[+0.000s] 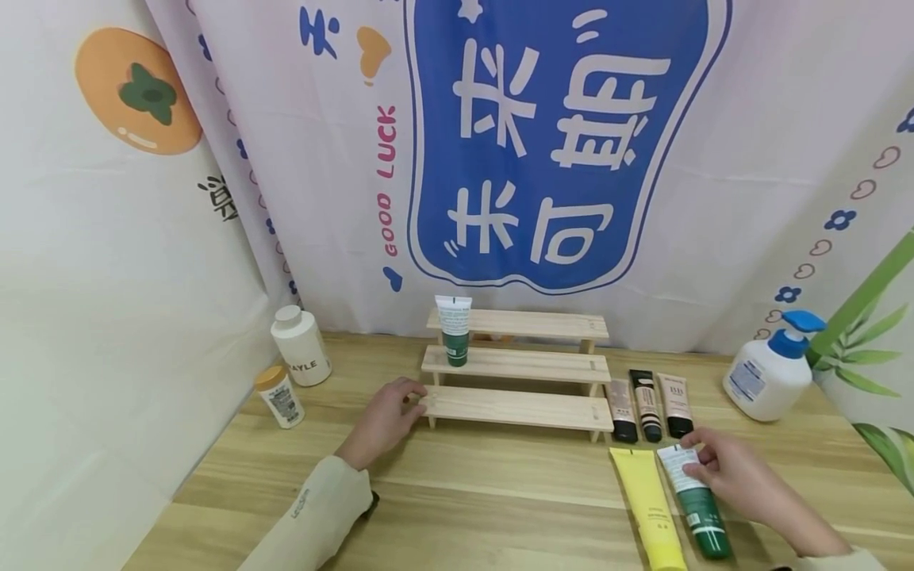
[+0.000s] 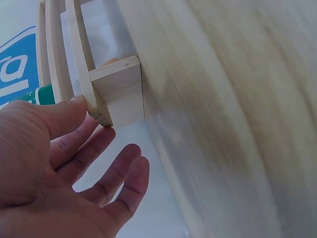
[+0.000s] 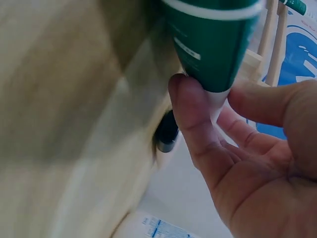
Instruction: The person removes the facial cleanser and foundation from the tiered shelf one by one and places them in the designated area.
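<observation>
At the left end of the lowest step of a three-step wooden rack [image 1: 517, 407], my left hand [image 1: 383, 423] pinches the board [image 2: 85, 74] between thumb and fingertips. My right hand [image 1: 735, 478] grips a green-and-white squeeze tube [image 1: 696, 501] by its white part, thumb on one side and fingers on the other. In the right wrist view the green part of this tube [image 3: 213, 44] points up past the fingers. A similar green-and-white tube [image 1: 455, 331] stands on the rack's middle step, cap down. Just left of the gripped tube lies a yellow tube [image 1: 648, 503].
Three small cosmetic tubes [image 1: 647, 406] lie right of the rack. A white pump bottle [image 1: 767, 381] stands at the far right. On the left are a white bottle [image 1: 303, 349] and a smaller orange-capped bottle [image 1: 280, 398]. A printed curtain [image 1: 343, 198] hangs behind the table.
</observation>
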### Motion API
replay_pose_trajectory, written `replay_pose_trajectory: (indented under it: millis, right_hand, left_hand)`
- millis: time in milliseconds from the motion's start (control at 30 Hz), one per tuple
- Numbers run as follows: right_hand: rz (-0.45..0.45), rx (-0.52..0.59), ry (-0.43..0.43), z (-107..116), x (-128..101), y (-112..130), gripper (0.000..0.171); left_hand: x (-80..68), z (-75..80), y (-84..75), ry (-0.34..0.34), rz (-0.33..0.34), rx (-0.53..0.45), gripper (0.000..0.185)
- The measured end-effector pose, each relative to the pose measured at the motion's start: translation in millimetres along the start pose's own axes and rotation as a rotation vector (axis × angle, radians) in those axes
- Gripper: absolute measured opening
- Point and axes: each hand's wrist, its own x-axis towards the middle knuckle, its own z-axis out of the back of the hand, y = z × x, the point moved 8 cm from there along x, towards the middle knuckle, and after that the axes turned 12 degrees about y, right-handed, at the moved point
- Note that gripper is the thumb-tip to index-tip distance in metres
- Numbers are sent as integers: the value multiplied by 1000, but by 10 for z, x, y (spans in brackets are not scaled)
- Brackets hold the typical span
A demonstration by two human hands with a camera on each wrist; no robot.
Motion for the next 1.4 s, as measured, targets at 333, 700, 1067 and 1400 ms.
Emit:
replay_pose_trajectory:
  millis: [333, 700, 1067, 1400]
  right_hand:
    - [-98, 47, 24, -73, -1, -65, 27]
    - [-168, 74, 58, -141, -71, -137, 26]
    - [-117, -9, -5, 152, -123, 205, 44]
    - [66, -106, -109, 366, -52, 844, 36]
  left_hand:
    - [0, 13, -20, -6, -2, 15, 20]
    - [-5, 4, -9, 4, 5, 9, 21]
    - [2, 17, -17, -3, 3, 6, 19]
    - [-8, 16, -23, -9, -5, 14, 20]
